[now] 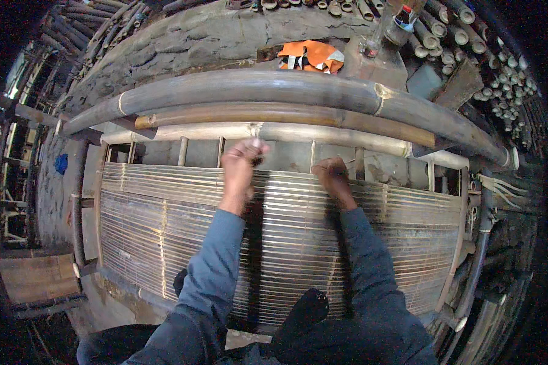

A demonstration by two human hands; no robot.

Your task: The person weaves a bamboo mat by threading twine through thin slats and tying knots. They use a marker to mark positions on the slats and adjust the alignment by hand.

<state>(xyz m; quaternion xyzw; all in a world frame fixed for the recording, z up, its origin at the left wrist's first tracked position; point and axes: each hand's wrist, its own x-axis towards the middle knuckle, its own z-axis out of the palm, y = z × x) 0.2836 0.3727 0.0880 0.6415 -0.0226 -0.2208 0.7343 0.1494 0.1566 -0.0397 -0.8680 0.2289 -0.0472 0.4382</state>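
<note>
A bamboo bench frame stands before me, its bed laid with many thin bamboo slats. Over the far edge of the slats, close to a pale bamboo crossbar, is my left hand. Its fingers are curled closed and a little blurred; what they pinch cannot be made out. Farther right, my right hand is also closed, above the top slats, its grip hidden by the fingers. Between crossbar and slats, short upright pegs bridge an open gap.
Beyond the crossbar runs a thick bamboo rail. An orange cloth item lies on the ground past it. Cut bamboo poles are stacked at the far right, more poles at the far left. A brown panel sits at lower left.
</note>
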